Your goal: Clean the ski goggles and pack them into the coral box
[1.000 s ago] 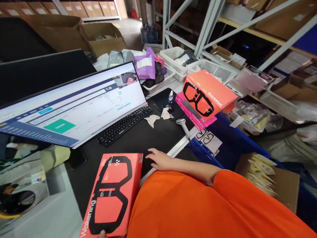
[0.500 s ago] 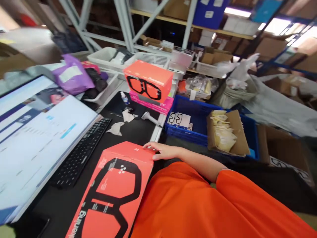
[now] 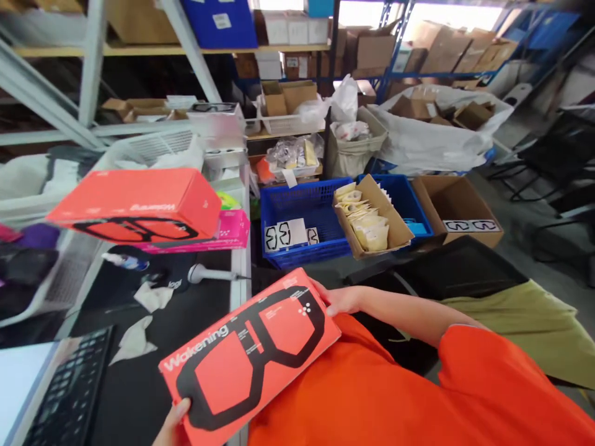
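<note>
A long orange-red cardboard box [image 3: 242,384] with a black goggle outline and the word "Wakening" is held tilted in front of my orange shirt, over the desk edge. My left hand [image 3: 175,421] grips its lower left end, thumb on the printed face and the fingers hidden behind. At the upper right end, my right hand [image 3: 343,300] is wrapped round the corner, its fingers partly hidden. Beyond it, a second orange box [image 3: 139,198] rests on a flat pink box [image 3: 237,230] at the back of the desk.
A keyboard [image 3: 77,384] and a monitor [image 3: 23,390] sit at lower left. Crumpled paper [image 3: 134,341], a small bottle [image 3: 125,261] and a white handheld scanner [image 3: 211,274] lie on the black desk. Blue crates [image 3: 302,253] and cartons [image 3: 465,192] stand beyond, before shelving.
The view has swung to the right. The long box has been lifted off the desk and turned towards me. My left hand has come into view on its lower end.
</note>
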The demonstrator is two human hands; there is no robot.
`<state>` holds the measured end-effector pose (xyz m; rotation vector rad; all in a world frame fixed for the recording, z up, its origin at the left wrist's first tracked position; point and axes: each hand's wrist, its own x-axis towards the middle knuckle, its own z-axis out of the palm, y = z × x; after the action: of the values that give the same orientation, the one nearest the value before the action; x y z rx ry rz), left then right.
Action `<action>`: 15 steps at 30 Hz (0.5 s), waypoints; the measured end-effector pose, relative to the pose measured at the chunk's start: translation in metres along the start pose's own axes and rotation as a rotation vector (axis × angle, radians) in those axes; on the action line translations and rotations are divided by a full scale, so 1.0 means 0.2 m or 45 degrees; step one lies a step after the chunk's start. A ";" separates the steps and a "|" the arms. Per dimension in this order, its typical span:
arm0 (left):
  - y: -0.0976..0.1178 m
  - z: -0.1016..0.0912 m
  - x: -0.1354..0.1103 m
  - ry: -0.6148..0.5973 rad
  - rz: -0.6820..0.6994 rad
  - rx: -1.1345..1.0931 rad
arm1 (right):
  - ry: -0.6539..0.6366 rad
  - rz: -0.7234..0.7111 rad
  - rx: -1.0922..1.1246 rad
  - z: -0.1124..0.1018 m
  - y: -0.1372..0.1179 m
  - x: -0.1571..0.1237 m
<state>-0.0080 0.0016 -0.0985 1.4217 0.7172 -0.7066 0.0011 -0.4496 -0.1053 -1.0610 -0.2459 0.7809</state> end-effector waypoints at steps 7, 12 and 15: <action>0.64 0.54 0.27 -0.044 0.092 0.197 | 0.163 -0.181 0.358 -0.40 -0.01 -0.08; 0.88 0.99 0.48 -0.109 0.005 0.317 | 0.254 -0.279 0.417 -0.71 -0.05 -0.25; 0.95 1.21 0.63 -0.166 -0.080 0.366 | 0.417 -0.358 0.480 -0.78 -0.04 -0.36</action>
<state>0.2234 -0.2365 -0.0783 1.6007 0.5765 -0.9724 0.0364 -0.6083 -0.1627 -0.7593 0.0341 0.3713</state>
